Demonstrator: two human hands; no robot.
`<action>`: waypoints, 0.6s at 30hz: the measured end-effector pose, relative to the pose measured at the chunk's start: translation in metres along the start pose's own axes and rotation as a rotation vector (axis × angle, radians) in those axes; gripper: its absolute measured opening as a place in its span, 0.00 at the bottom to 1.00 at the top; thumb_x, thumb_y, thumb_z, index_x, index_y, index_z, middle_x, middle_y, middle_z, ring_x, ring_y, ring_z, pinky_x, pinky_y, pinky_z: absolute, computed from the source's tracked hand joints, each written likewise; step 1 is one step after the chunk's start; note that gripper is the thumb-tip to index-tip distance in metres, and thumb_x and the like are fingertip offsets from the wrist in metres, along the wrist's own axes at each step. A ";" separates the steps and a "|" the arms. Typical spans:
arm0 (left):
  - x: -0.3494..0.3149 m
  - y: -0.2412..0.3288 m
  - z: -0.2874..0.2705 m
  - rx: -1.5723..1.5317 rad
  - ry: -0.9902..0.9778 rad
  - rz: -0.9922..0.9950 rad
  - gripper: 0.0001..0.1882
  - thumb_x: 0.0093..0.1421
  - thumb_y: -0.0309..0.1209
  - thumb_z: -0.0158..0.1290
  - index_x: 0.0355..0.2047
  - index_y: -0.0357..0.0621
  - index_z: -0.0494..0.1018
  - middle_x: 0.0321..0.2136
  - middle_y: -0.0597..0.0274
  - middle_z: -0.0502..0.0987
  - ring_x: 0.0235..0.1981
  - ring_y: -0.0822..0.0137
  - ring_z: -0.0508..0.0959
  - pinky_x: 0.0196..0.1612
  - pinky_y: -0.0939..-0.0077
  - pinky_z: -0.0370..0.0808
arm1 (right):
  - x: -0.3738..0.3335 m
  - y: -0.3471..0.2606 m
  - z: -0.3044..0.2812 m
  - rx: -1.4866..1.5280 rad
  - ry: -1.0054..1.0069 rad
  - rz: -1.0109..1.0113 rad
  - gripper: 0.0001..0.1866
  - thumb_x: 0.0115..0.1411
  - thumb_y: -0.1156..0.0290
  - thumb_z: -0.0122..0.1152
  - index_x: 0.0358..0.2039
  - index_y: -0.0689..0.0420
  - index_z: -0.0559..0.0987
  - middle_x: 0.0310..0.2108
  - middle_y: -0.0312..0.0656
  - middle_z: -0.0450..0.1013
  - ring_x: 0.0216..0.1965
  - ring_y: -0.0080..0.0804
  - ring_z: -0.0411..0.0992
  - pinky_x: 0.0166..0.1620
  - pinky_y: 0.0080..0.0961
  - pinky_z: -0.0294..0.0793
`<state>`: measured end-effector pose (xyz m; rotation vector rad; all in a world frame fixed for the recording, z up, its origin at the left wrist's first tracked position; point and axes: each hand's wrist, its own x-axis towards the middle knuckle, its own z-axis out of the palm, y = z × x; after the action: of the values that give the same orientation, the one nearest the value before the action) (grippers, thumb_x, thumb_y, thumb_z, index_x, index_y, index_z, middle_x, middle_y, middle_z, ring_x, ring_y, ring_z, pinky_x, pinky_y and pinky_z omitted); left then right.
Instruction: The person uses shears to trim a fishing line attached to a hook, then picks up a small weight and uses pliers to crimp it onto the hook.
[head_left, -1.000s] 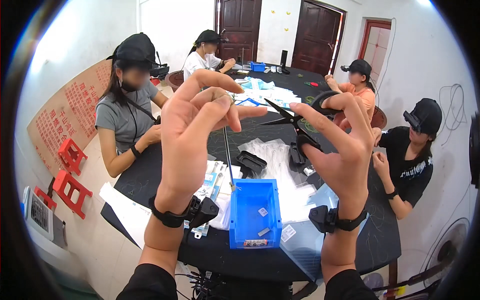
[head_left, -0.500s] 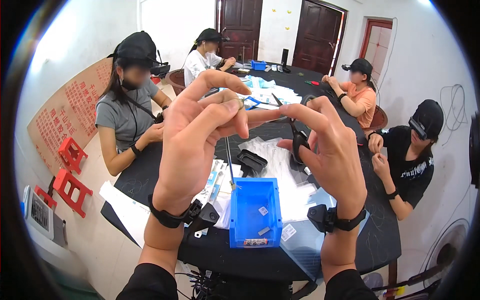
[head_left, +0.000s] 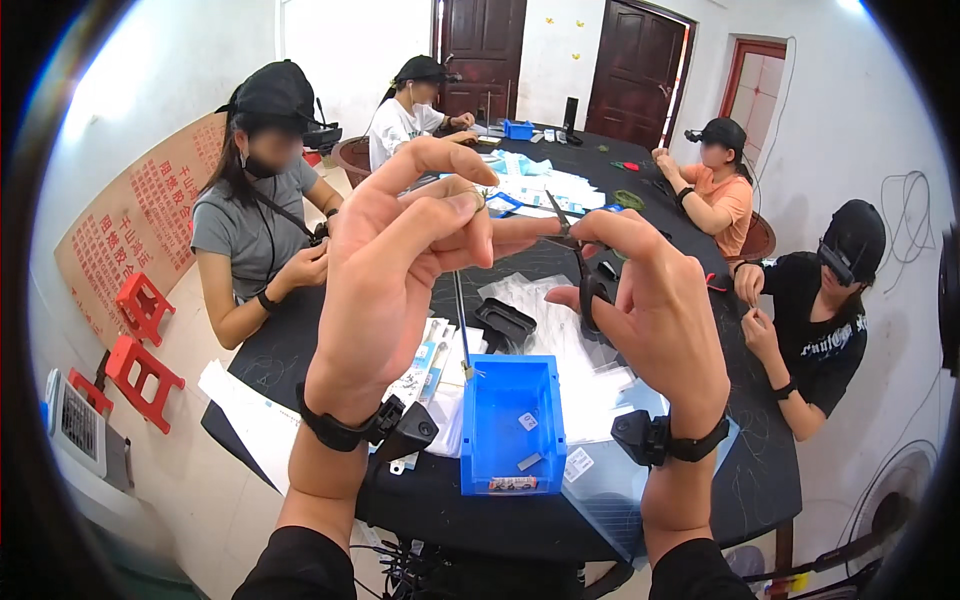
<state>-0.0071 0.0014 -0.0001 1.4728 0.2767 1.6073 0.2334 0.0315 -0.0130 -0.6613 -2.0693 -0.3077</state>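
We hold both bare hands up above the table, which is covered in black cloth [head_left: 400, 505]. Our left hand [head_left: 370, 265] seems pinched, thumb against finger, on a thin greenish strand [head_left: 482, 197]; its far end is too fine to follow. Our right hand [head_left: 665, 300] grips a pair of black-handled metal scissors [head_left: 583, 262], blades pointing up, just beside an outstretched left fingertip. We cannot tell whether blade and finger touch, or how far the blades are parted.

To handle this well, we would draw that fingertip clear before closing the blades, hold the pinch firm so the strand cannot slip, and steady both wrists. Below stands a blue open-topped plastic bin [head_left: 495, 435], a slim metal rod [head_left: 460, 315] just beside its upper left corner; we would hold our wrists clear of both.
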 end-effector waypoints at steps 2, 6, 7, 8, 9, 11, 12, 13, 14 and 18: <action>0.000 0.000 -0.001 -0.025 -0.010 -0.003 0.13 0.72 0.26 0.49 0.52 0.30 0.73 0.27 0.57 0.78 0.46 0.48 0.89 0.60 0.58 0.82 | -0.001 -0.003 -0.003 0.007 -0.054 0.062 0.35 0.54 0.69 0.82 0.60 0.45 0.75 0.39 0.41 0.81 0.26 0.35 0.75 0.28 0.31 0.73; 0.000 0.001 -0.004 -0.036 0.000 -0.028 0.11 0.71 0.24 0.50 0.50 0.32 0.74 0.27 0.58 0.78 0.42 0.55 0.89 0.58 0.59 0.84 | 0.000 -0.007 -0.007 0.000 -0.062 0.059 0.38 0.51 0.70 0.82 0.62 0.43 0.74 0.38 0.41 0.80 0.31 0.41 0.81 0.31 0.35 0.78; 0.000 0.001 -0.004 -0.031 0.007 -0.027 0.11 0.71 0.24 0.50 0.50 0.32 0.74 0.27 0.59 0.78 0.41 0.56 0.89 0.57 0.59 0.84 | 0.000 -0.008 -0.007 0.006 -0.034 0.039 0.39 0.50 0.70 0.83 0.62 0.44 0.74 0.38 0.40 0.80 0.31 0.41 0.81 0.31 0.35 0.78; 0.001 0.002 -0.004 -0.031 0.010 -0.022 0.10 0.71 0.24 0.50 0.49 0.33 0.74 0.27 0.59 0.78 0.39 0.58 0.89 0.56 0.60 0.85 | 0.000 -0.009 -0.006 0.025 0.002 0.020 0.39 0.49 0.70 0.83 0.62 0.44 0.74 0.38 0.40 0.80 0.31 0.41 0.81 0.31 0.35 0.78; 0.000 0.003 -0.005 -0.025 0.015 -0.022 0.10 0.71 0.24 0.50 0.49 0.33 0.74 0.28 0.59 0.79 0.39 0.59 0.88 0.54 0.61 0.86 | 0.001 -0.010 -0.006 0.052 0.034 0.001 0.40 0.47 0.69 0.84 0.61 0.45 0.73 0.38 0.39 0.79 0.30 0.42 0.80 0.31 0.35 0.78; 0.000 0.007 -0.006 0.000 0.021 -0.011 0.09 0.71 0.23 0.50 0.48 0.34 0.75 0.28 0.60 0.79 0.37 0.61 0.88 0.52 0.62 0.87 | 0.003 -0.011 -0.007 0.016 0.072 -0.050 0.42 0.44 0.67 0.88 0.59 0.48 0.72 0.37 0.39 0.79 0.26 0.35 0.75 0.29 0.31 0.74; 0.000 0.007 -0.005 -0.032 0.041 -0.019 0.08 0.71 0.23 0.50 0.47 0.34 0.74 0.28 0.59 0.79 0.36 0.61 0.88 0.50 0.63 0.87 | 0.004 -0.012 -0.010 -0.018 0.076 -0.077 0.44 0.43 0.65 0.90 0.58 0.51 0.72 0.36 0.39 0.79 0.22 0.29 0.71 0.26 0.27 0.70; 0.000 0.009 -0.006 -0.029 0.026 -0.023 0.08 0.71 0.23 0.50 0.47 0.34 0.74 0.28 0.59 0.79 0.36 0.62 0.88 0.50 0.63 0.88 | 0.005 -0.013 -0.012 -0.054 0.089 -0.104 0.45 0.42 0.63 0.92 0.57 0.54 0.71 0.35 0.39 0.80 0.18 0.22 0.66 0.24 0.23 0.66; 0.000 0.011 -0.006 -0.027 0.012 -0.027 0.08 0.71 0.23 0.50 0.46 0.34 0.74 0.28 0.59 0.79 0.36 0.62 0.88 0.50 0.63 0.88 | 0.005 -0.015 -0.014 0.009 0.086 -0.059 0.38 0.41 0.65 0.92 0.49 0.55 0.76 0.33 0.37 0.77 0.18 0.21 0.65 0.23 0.23 0.64; -0.003 0.015 -0.004 -0.017 0.028 -0.039 0.07 0.71 0.22 0.49 0.45 0.34 0.74 0.27 0.61 0.79 0.32 0.67 0.85 0.52 0.60 0.88 | 0.003 -0.023 -0.023 -0.028 -0.022 0.042 0.26 0.40 0.67 0.90 0.39 0.55 0.83 0.30 0.36 0.72 0.18 0.21 0.67 0.22 0.22 0.62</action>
<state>-0.0177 -0.0071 0.0070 1.4249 0.3047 1.5962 0.2349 0.0029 0.0032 -0.7274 -2.0722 -0.3067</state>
